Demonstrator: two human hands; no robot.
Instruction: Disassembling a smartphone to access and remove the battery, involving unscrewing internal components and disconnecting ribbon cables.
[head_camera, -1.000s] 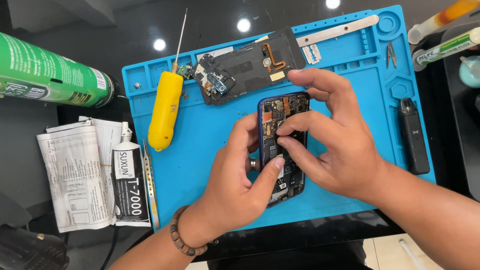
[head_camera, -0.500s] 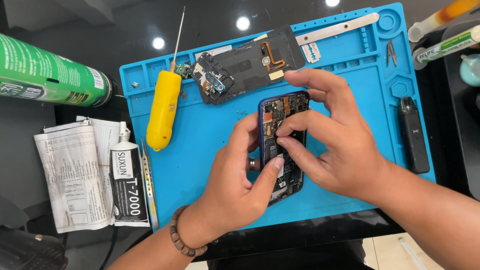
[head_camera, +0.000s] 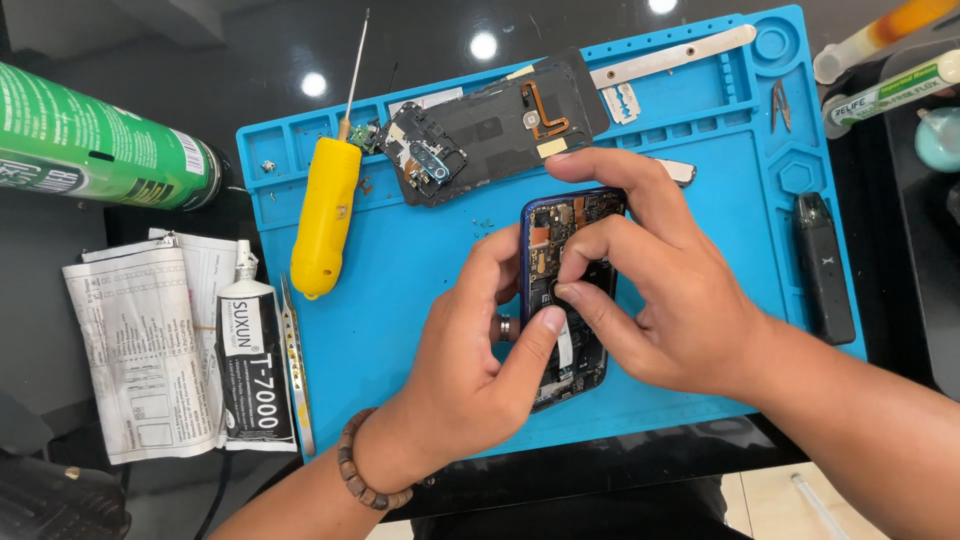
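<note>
Dark glossy bench (head_camera: 250, 60) carries a blue mat (head_camera: 400, 330), and near the mat's centre lies an opened phone (head_camera: 563, 290) with its insides facing up. Left hand (head_camera: 470, 370) comes in from 7 o'clock, its grip closed on the phone's left edge with the thumb pressing on the middle of the board. Right hand (head_camera: 670, 290) comes in from 4 o'clock, its grip closed over the phone's top and right side, fingertips pinching at the same spot. At 11 o'clock of the phone lies a black back cover (head_camera: 490, 125), and at 10 o'clock a yellow-handled screwdriver (head_camera: 325, 215). Off the mat at 9 o'clock sit tweezers (head_camera: 297, 370), a glue tube (head_camera: 252, 365) and a leaflet (head_camera: 135, 350); a green can (head_camera: 95, 140) lies further out at 10 o'clock
</note>
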